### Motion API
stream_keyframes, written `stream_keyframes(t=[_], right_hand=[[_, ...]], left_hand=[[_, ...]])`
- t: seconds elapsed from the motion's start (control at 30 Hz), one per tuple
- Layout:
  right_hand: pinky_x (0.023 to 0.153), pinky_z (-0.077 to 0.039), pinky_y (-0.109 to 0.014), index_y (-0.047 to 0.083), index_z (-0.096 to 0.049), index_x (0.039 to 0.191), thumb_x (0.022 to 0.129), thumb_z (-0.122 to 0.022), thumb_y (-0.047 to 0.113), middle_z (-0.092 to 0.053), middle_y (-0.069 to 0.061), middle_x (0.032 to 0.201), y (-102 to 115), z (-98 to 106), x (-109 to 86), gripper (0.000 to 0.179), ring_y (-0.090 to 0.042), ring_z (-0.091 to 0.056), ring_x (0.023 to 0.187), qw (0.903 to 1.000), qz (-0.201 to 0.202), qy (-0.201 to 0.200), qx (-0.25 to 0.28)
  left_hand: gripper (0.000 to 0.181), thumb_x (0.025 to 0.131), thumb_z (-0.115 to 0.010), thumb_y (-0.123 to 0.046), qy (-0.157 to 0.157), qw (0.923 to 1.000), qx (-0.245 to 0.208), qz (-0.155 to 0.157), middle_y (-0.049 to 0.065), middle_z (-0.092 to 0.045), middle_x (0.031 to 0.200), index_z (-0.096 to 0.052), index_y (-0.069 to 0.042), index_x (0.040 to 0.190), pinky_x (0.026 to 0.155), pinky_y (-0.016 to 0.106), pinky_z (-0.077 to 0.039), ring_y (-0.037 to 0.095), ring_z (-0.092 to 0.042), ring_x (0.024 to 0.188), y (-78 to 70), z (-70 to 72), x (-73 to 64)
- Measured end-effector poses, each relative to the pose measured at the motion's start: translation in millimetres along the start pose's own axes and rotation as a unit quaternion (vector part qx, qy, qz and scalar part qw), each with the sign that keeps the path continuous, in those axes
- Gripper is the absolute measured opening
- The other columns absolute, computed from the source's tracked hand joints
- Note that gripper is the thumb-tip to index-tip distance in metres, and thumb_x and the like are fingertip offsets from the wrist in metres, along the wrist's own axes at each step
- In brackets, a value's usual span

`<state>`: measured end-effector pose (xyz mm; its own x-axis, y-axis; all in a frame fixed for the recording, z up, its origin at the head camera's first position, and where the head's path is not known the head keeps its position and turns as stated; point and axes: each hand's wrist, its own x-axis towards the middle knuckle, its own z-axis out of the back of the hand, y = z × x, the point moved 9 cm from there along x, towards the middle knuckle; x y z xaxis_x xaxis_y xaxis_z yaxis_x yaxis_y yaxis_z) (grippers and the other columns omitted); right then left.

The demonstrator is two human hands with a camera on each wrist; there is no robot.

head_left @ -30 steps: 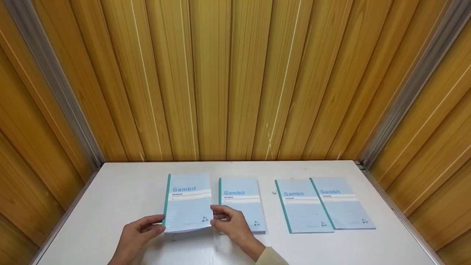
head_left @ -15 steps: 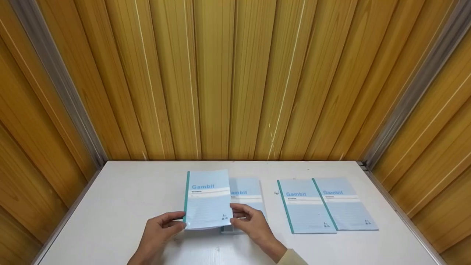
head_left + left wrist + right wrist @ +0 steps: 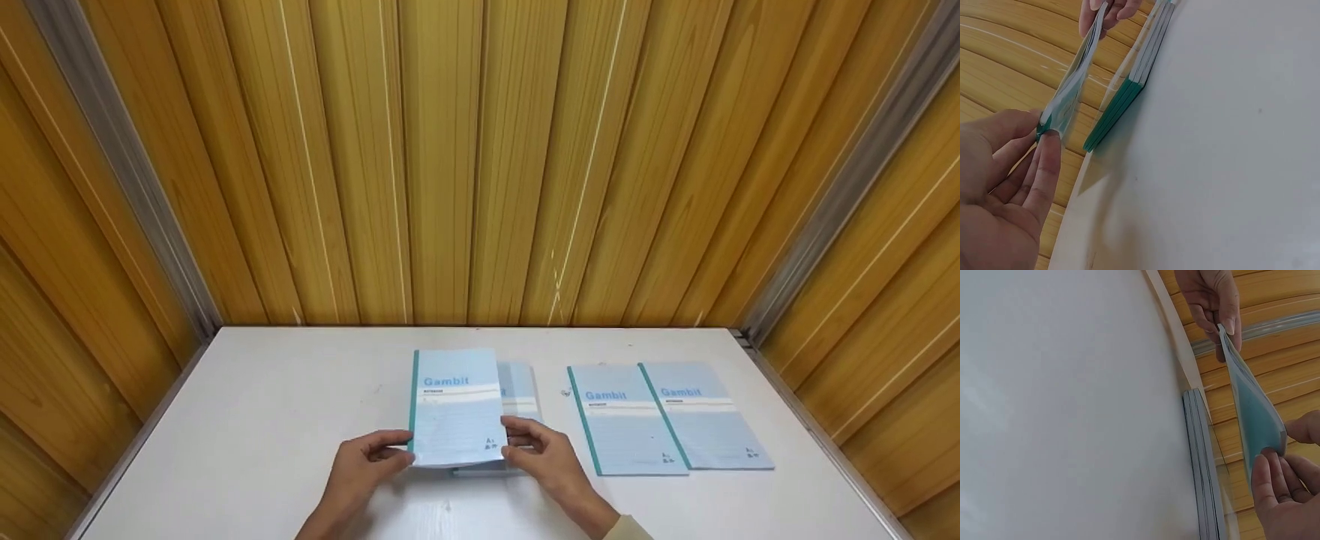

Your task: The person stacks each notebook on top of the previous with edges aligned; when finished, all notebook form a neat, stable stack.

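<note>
A light-blue notebook (image 3: 456,420) with a green spine and "Gambit" on its cover is held up off the table between both hands. My left hand (image 3: 364,465) pinches its spine near the lower corner, thumb and fingers on opposite faces. On the opposite edge, my right hand (image 3: 551,461) pinches the lower right corner. Below and slightly right lies a small stack of matching notebooks (image 3: 521,386), partly hidden by the held one. In the left wrist view, the held notebook (image 3: 1069,93) bows slightly, with a gap between it and the stack (image 3: 1120,109).
Two more notebook positions are on the right of the white table (image 3: 247,420): one notebook (image 3: 637,439) and, beside its right edge, another (image 3: 716,431). Wood-patterned panels (image 3: 435,165) with grey metal corner posts (image 3: 142,165) enclose the table's back and sides.
Both hands have carried the notebook rightward, from left of the stack to a place overlapping much of it in the head view. The notebooks on the right stay put.
</note>
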<state>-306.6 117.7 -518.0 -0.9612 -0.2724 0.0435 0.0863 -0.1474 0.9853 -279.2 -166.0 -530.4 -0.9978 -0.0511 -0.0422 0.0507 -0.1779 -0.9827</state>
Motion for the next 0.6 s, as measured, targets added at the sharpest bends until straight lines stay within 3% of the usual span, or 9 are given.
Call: stream_keyframes(t=[0.27,0.6], right_hand=[[0.09,-0.06,-0.027,-0.007,-0.062,0.141,0.095,-0.078,0.01,-0.068,-0.015,0.129,-7.0,19.9,-5.5,0.051,-0.03,-0.064,0.116,0.9999,-0.009,-0.009,0.004],[0.089,-0.059,-0.025,-0.005,-0.063,0.141,0.096,-0.079,0.013,-0.069,-0.014,0.129,-18.7,42.7,-11.8,0.051,-0.026,-0.064,0.114,0.9991,-0.026,-0.029,-0.014]], left_hand=[[0.031,0.088,-0.086,-0.007,0.017,0.9994,0.002,-0.03,0.011,-0.077,0.113,-0.078,0.001,0.116,0.076,0.024,-0.061,0.021,-0.073,0.094,-5.9,-22.9,5.4],[0.03,0.088,-0.086,-0.007,0.03,0.9988,0.003,-0.038,0.01,-0.078,0.112,-0.078,0.0,0.116,0.076,0.024,-0.059,0.02,-0.073,0.094,-5.6,-46.0,9.3]])
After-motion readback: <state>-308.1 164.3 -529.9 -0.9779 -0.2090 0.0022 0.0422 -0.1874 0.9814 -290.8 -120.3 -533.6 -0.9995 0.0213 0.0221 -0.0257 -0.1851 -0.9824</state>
